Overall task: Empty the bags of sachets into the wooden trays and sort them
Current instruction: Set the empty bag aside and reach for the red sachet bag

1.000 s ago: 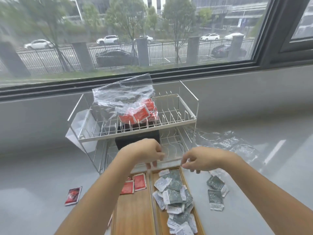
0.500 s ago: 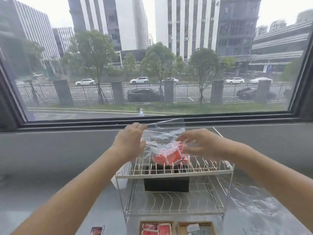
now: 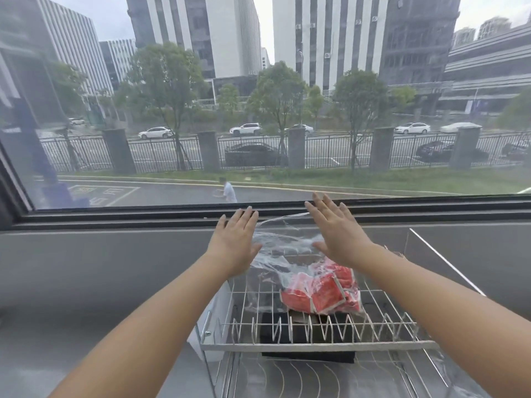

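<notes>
A clear plastic bag (image 3: 283, 248) holding several red sachets (image 3: 323, 293) stands on the top shelf of a wire dish rack (image 3: 316, 344). My left hand (image 3: 237, 244) is at the bag's upper left, fingers straight and spread. My right hand (image 3: 334, 234) is at its upper right, fingers straight too. Both palms face the bag's top, one on each side; I cannot tell if they touch it. The wooden trays are out of view.
A black box (image 3: 307, 344) sits under the top shelf on the rack's lower tier. Behind the rack runs a grey sill and a wide window (image 3: 258, 110). A clear panel (image 3: 448, 262) stands at the rack's right. Grey counter (image 3: 86, 326) spreads to the left.
The view has lifted from the trays to the rack, so the trays left the frame. Both hands rose to the bag, pinched its top half a second ago, and now have straight fingers.
</notes>
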